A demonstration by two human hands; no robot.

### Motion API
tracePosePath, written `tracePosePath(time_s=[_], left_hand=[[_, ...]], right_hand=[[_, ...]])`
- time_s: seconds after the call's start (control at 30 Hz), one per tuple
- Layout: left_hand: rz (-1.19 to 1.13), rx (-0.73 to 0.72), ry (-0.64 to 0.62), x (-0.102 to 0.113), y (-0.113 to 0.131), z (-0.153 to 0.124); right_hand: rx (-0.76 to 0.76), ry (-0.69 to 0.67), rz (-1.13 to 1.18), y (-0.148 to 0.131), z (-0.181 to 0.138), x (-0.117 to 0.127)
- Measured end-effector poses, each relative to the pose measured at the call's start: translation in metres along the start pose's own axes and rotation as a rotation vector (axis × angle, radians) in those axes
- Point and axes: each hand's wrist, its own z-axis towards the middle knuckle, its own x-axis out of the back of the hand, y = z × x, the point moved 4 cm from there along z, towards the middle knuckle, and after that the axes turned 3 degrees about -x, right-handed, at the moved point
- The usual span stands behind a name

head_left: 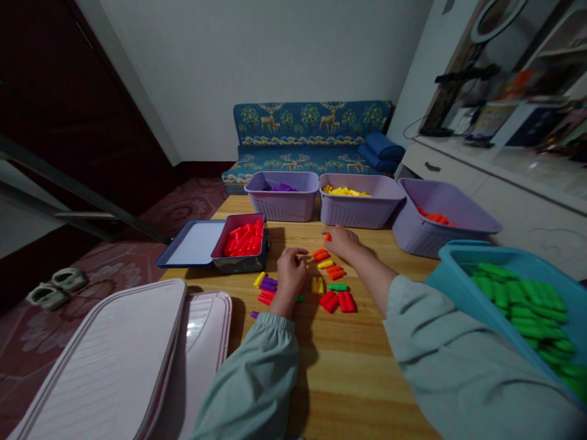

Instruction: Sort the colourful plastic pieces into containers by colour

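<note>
My right hand [343, 243] is closed on a small orange tube-shaped piece [327, 236], held at its fingertips over the far part of the wooden table [339, 360]. To its left, my left hand [290, 274] hovers above the loose pieces, forefinger and thumb apart, with nothing visible between them. Between the hands lie orange pieces [335, 272], a yellow piece [325, 264], a green piece [337, 287] and red pieces [347, 302]. Purple pieces [268, 283] and more red ones [266, 297] lie left of my left hand, which partly hides another green piece.
An open tin box [238, 264] of red pieces stands at left. Lilac bins hold purple [293, 208], yellow [358, 212] and orange [415, 229] pieces. A teal bin [452, 272] of green ones stands right. Pale lids [114, 354] lie front left; a sofa [307, 146] stands behind.
</note>
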Motion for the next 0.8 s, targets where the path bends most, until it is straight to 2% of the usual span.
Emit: tracePosePath(time_s=[0.13,0.33,0.53,0.7,0.8], left_hand=[[0.036,-0.022,-0.031,-0.001,0.002,0.0],[0.016,-0.049,-0.05,-0.003,0.003,-0.001],[0.023,-0.057,-0.046,-0.004,0.0,-0.001],[0.019,-0.061,-0.037,-0.004,0.001,-0.001],[0.015,-0.053,-0.036,-0.004,0.002,-0.001]], right_hand=[[0.085,-0.044,-0.079,0.0,-0.004,-0.006],[-0.033,0.048,0.077,0.003,-0.011,-0.002],[0.21,-0.028,0.018,-0.012,-0.018,-0.006],[0.24,-0.12,-0.008,-0.018,-0.025,-0.008],[0.225,-0.122,0.029,-0.016,-0.033,-0.011]])
